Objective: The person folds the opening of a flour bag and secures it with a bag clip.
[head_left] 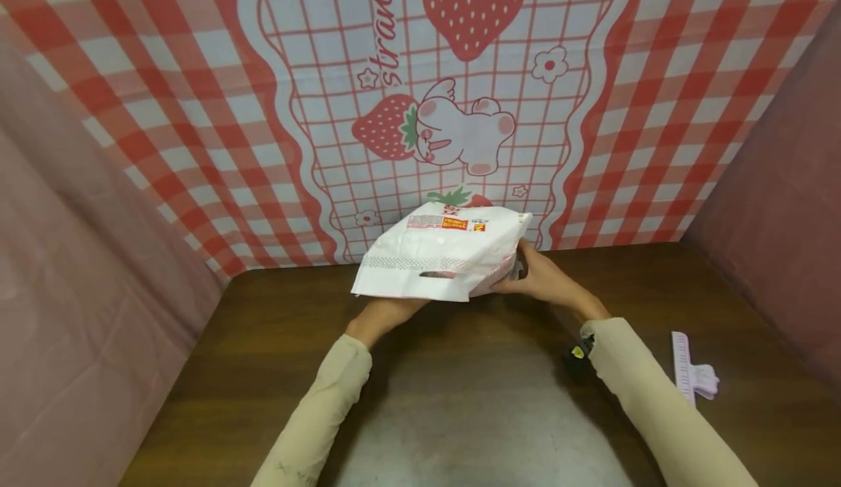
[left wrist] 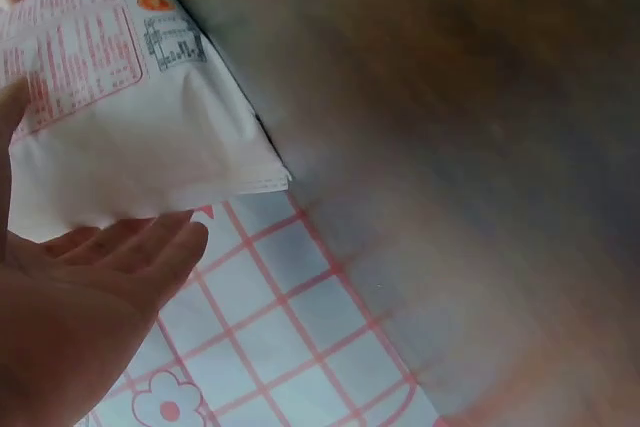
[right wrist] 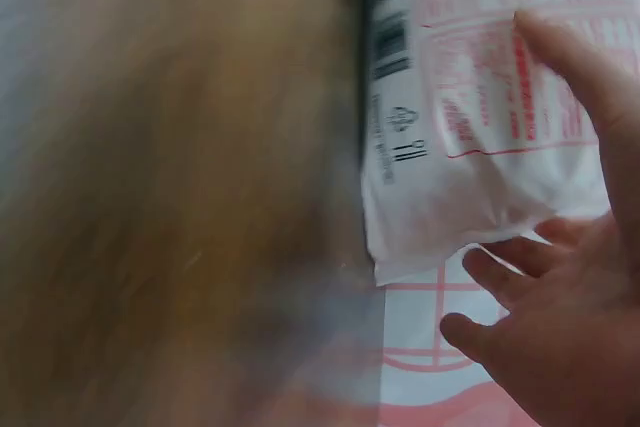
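Note:
A plump white plastic bag (head_left: 394, 253) with red print and a slot handle is held up over the far part of the table, tilted with its handle end towards me. My left hand (head_left: 394, 313) supports it from below, mostly hidden under the handle edge. In the left wrist view, that hand's thumb lies against the printed face and its fingers (left wrist: 150, 257) pass under the bag's end. On the right side my right hand (head_left: 548, 279) grips the bag. Its thumb (right wrist: 575, 57) presses on the printed face, with the fingers around the lower end.
A lilac clip (head_left: 682, 363) with a long ruler-like bar lies on the brown wooden table (head_left: 460, 414), to the right of my right forearm. Behind the table hangs a strawberry-print cloth (head_left: 328, 144); pink curtains (head_left: 85, 290) close off both sides.

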The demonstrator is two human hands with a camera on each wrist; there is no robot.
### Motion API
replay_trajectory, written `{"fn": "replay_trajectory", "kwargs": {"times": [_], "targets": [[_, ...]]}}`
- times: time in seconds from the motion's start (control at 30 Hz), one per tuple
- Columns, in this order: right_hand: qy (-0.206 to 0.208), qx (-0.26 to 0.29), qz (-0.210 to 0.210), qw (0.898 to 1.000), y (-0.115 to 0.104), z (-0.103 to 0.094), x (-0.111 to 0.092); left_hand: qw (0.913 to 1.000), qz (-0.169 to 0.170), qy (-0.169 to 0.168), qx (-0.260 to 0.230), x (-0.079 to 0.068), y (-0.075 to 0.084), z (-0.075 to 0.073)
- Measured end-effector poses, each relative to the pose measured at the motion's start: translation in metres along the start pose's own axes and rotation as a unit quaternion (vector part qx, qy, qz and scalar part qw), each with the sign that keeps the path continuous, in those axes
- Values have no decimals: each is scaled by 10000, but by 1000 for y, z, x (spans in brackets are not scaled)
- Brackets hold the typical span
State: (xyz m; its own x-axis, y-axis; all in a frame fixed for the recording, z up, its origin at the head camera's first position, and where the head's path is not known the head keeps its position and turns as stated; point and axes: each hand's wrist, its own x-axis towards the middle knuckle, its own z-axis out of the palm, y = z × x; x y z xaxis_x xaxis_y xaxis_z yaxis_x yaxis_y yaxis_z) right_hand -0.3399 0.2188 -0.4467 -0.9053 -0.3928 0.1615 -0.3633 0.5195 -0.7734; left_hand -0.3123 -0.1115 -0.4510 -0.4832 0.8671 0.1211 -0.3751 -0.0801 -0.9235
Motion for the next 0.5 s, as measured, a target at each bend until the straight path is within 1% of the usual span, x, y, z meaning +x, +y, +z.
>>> {"fn": "replay_trajectory", "kwargs": {"times": [0.03, 0.07, 0.1, 0.13, 0.2, 0.27, 0.33, 0.43, 0.47, 0.5], "targets": [[-91, 324, -29, 9994, 1, 0, 3, 9988, 190, 31, 451, 0, 0, 2], [-172, 571, -102, 9982, 1, 0, 5, 9971, 375, 68, 660, 0, -1, 3], [-225, 787, -136, 9965, 2, 0, 7, 9937, 547, 80, 975, 2, -2, 4], [-268, 950, -182, 9949, 3, 0, 8, 9882, 719, 118, 1346, 5, -3, 5], [-283, 1105, -278, 9931, 5, 0, 9, 9803, 904, 301, 1731, 13, -5, 5], [-199, 1044, -236, 9941, 6, 1, 8, 9762, 1021, 397, 1873, 20, -7, 6], [-165, 1045, -198, 9942, 6, 3, 9, 9722, 1125, 424, 2010, 26, -10, 7], [-166, 996, -167, 9948, 4, 5, 13, 9673, 1428, 370, 2066, 29, -17, 10], [-152, 933, -139, 9954, 3, 6, 14, 9640, 1504, 368, 2160, 30, -19, 11], [-115, 875, -95, 9961, 3, 7, 14, 9634, 1555, 371, 2151, 30, -21, 11]]}}
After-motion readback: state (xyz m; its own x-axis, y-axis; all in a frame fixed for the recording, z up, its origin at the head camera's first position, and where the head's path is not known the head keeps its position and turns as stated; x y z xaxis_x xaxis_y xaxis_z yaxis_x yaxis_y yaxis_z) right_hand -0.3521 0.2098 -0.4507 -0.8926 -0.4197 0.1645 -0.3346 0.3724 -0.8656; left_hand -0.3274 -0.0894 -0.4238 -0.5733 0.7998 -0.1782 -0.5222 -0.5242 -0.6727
